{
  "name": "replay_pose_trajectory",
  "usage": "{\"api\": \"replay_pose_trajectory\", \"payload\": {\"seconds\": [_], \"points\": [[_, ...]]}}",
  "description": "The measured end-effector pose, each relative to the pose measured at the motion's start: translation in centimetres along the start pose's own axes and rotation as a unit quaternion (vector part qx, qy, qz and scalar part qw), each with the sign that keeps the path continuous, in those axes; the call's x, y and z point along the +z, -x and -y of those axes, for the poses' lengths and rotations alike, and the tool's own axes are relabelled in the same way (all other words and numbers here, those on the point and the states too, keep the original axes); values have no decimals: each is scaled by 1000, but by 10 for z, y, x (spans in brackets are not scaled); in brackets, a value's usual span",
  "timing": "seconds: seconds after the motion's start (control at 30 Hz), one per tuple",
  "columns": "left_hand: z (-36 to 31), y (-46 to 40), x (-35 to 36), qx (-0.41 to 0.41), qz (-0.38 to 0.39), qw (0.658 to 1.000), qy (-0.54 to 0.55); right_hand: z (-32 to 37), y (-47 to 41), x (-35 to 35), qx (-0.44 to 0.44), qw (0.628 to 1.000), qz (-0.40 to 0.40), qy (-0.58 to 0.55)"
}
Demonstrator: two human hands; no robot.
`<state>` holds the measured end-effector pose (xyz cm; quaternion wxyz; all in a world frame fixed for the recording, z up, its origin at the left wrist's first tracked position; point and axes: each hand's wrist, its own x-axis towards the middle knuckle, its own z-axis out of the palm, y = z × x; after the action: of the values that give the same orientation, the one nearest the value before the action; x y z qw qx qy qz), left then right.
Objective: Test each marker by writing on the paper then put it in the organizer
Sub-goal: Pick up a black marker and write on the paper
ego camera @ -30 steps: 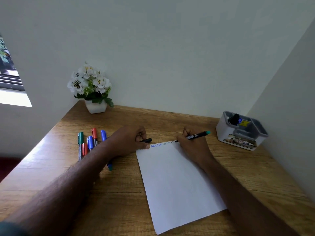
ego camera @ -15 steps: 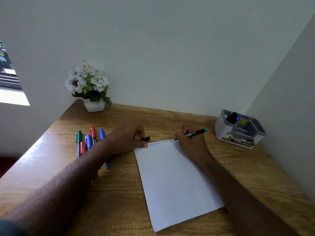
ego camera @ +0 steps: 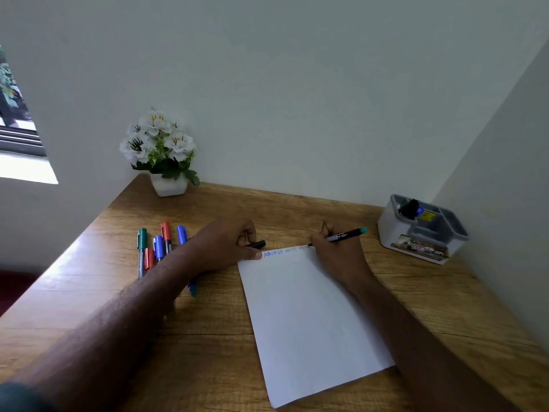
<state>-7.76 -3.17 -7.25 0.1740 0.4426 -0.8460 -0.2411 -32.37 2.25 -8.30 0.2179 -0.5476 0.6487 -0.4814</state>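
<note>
A white sheet of paper (ego camera: 309, 319) lies on the wooden desk (ego camera: 208, 346), with small blue and faint lettering along its top edge. My right hand (ego camera: 338, 251) grips a black marker with a teal end (ego camera: 346, 234), its tip on the paper's top edge. My left hand (ego camera: 225, 248) rests on the paper's top left corner and holds a black cap (ego camera: 257, 244). Several markers (ego camera: 157, 248), green, red and blue, lie in a bunch left of my left arm. The grey and white organizer (ego camera: 421, 230) stands at the right, with a dark marker in its back compartment.
A white pot of white flowers (ego camera: 162, 153) stands at the desk's back left corner. Walls close in the desk at the back and right. The desk's left edge runs diagonally past the bunch of markers. A window shows at the far left.
The right hand has kept writing along the paper's top edge, with a little more lettering there. The left hand and the other markers have stayed in place.
</note>
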Motion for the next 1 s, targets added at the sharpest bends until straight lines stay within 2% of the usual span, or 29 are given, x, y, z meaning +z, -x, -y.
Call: {"api": "replay_pose_trajectory", "payload": {"seconds": [0.8, 0.9, 1.0], "points": [[-4, 3, -2, -4, 2, 1000, 0, 1, 0, 0, -3, 1000, -14, -14], [-5, 4, -2, 2, -1, 1000, 4, 3, 2, -4, -3, 998, -38, -50], [-7, 5, -1, 14, 0, 1000, 0, 9, 4, -10, -42, 993, -74, -87]]}}
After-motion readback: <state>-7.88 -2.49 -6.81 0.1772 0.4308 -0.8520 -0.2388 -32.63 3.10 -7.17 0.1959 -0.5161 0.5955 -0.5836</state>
